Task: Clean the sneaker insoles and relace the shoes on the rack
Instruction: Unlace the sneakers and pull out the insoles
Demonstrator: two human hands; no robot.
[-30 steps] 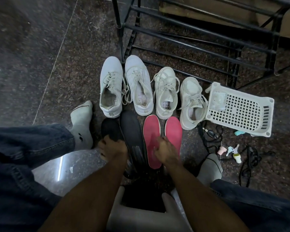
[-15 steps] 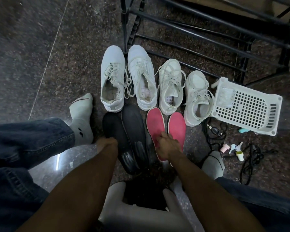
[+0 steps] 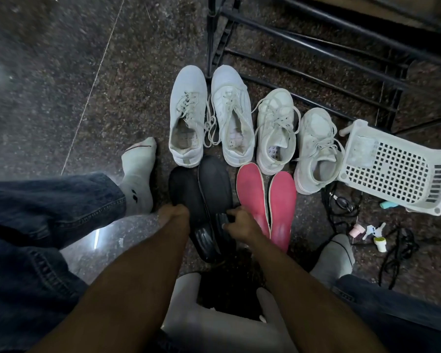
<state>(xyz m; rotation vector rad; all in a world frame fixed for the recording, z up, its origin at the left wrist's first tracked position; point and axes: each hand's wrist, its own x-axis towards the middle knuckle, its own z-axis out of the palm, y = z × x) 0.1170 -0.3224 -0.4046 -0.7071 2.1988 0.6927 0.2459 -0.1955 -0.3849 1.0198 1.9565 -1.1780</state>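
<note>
Four insoles are lying on the floor in front of you, and your right hand (image 3: 241, 225) is curling its fingers (image 3: 230, 214) over the heel end of the inner black insole (image 3: 214, 182), so that looks like the one you are picking up. Your left hand (image 3: 173, 215) is sitting at the edge of the outer black insole (image 3: 183, 192); whether its fingers are actually gripping it I cannot tell, since they are hidden under the hand.

For a clean lift, you are better off taking one insole at a time by the stiff ribbed heel (the two black ones are overlapping, so the neighbour may drag along), and keeping it flat so it isn't folding.

Both black insoles are looking dark, smooth in the forefoot and ridged at the heel. The two pink insoles (image 3: 250, 189) are lying just beside them to your right, paler and worn-looking toward the heels. Four white sneakers (image 3: 275, 128) are standing in a row beyond, toes toward the black shoe rack (image 3: 316, 52), laces loose and insoles out
</note>
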